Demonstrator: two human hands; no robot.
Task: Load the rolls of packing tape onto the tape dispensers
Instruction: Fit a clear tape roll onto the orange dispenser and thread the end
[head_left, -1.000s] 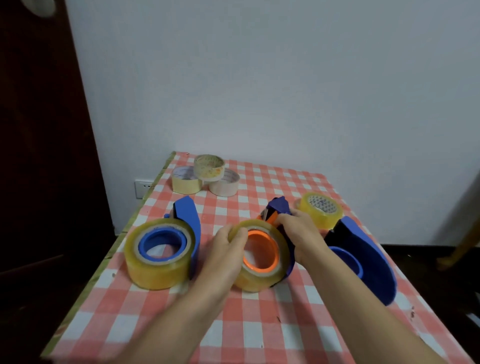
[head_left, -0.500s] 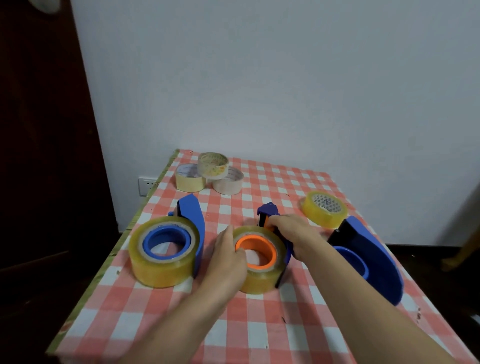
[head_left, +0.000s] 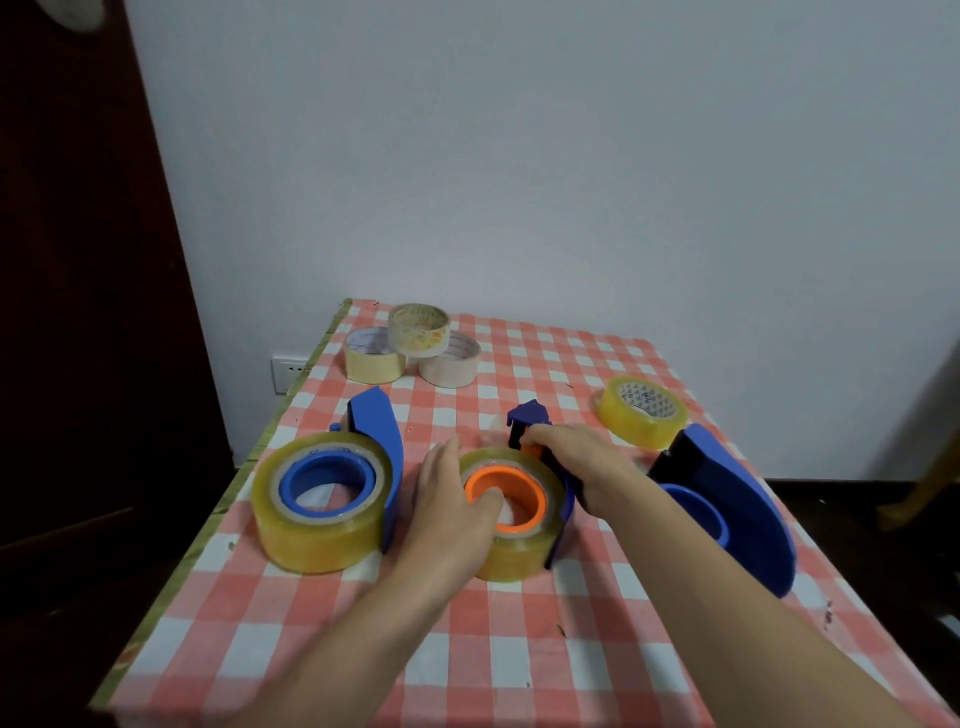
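The middle blue dispenser (head_left: 530, 415) lies on its side with an orange hub (head_left: 537, 486), and a yellowish tape roll (head_left: 519, 556) sits around that hub. My left hand (head_left: 449, 512) lies over the roll's left side with the thumb on the orange hub. My right hand (head_left: 576, 457) grips this dispenser's frame just behind its blade end. To the left, a second blue dispenser (head_left: 376, 431) carries a large tape roll (head_left: 317, 535) on its blue hub. At the right lies a bare blue dispenser (head_left: 737, 514), with a loose yellow roll (head_left: 641, 413) behind it.
Three smaller tape rolls (head_left: 410, 345) are stacked at the back left of the red-checked tablecloth (head_left: 467, 649). The table's left edge borders a dark door, and a white wall stands behind. A wall socket (head_left: 288, 371) shows beside the back left corner.
The middle dispenser and its roll, tilted up a second ago, now lie flat on the table. My left hand has shifted from holding the roll's rim to lying over it.
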